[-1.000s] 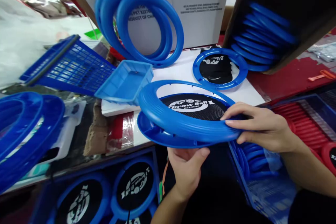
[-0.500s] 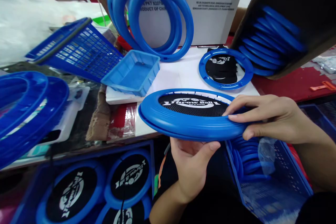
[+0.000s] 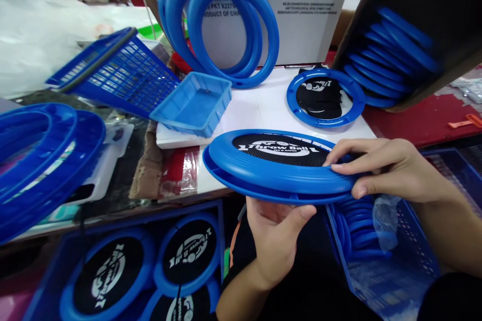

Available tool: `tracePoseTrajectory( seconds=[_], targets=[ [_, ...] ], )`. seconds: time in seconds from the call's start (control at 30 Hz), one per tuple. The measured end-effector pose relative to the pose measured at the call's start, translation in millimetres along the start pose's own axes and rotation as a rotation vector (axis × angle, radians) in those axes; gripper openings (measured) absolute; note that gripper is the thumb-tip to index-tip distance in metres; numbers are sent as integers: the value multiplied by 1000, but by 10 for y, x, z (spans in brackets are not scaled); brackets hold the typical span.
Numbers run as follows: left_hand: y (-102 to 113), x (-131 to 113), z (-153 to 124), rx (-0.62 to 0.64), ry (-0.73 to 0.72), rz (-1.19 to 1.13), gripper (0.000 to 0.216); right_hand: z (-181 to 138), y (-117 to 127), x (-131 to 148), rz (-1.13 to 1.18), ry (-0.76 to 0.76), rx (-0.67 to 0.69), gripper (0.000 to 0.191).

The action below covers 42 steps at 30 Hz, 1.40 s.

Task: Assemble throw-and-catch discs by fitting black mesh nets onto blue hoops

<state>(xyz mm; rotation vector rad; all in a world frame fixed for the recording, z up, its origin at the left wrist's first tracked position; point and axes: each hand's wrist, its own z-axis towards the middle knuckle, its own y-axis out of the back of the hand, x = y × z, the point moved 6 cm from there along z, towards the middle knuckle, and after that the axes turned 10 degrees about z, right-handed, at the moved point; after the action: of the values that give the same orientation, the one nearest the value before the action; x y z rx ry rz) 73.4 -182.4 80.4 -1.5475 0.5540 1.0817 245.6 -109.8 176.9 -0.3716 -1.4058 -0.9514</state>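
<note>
Between my hands is a Throw Ball disc (image 3: 278, 173), a blue plastic rim around black mesh with white print. A dark gap separates its upper ring from the lower ring (image 3: 256, 193) along the front and left side. My left hand (image 3: 276, 235) supports the disc from underneath, thumb against the lower ring. On the right edge, my right hand (image 3: 380, 168) pinches the rim, fingers over the top and thumb at the side. Beyond it on the white board (image 3: 259, 110) lies a flat blue ring (image 3: 324, 123) with black printed fabric (image 3: 318, 98) inside it.
Several blue rings lean on a carton (image 3: 301, 25); more fill a dark box (image 3: 444, 5) at right. A light-blue tray (image 3: 196, 103) and blue basket (image 3: 116, 77) stand left, near loose rings (image 3: 37, 160). Crates below hold printed discs (image 3: 109, 276) and rings (image 3: 361, 230).
The gap between the disc's upper and lower rings has widened along the front and left. Both hands keep nearly the same hold, and the whole view has shifted slightly.
</note>
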Motion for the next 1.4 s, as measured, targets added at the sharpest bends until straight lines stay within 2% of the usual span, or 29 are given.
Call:
tracePoseTrajectory(
  seconds=[0.17, 0.37, 0.67, 0.97, 1.23, 1.4],
  targets=[
    [2, -34, 6, 1, -18, -7, 77, 3, 1, -19, 23, -13, 3, 38],
    [8, -20, -5, -11, 11, -32, 71, -3, -20, 20, -21, 66, 52, 44],
    [75, -21, -67, 145, 63, -83, 66, -53, -127, 49, -99, 180, 103, 50],
    [151, 7, -58, 150, 68, -94, 60, -83, -189, -7, -87, 236, 131, 52],
    [452, 273, -98, 124, 105, -74, 46, -185, -288, -83, -145, 219, 125, 47],
    [563, 270, -77, 113, 113, -59, 42, -200, -354, -115, -158, 236, 47, 48]
  ],
)
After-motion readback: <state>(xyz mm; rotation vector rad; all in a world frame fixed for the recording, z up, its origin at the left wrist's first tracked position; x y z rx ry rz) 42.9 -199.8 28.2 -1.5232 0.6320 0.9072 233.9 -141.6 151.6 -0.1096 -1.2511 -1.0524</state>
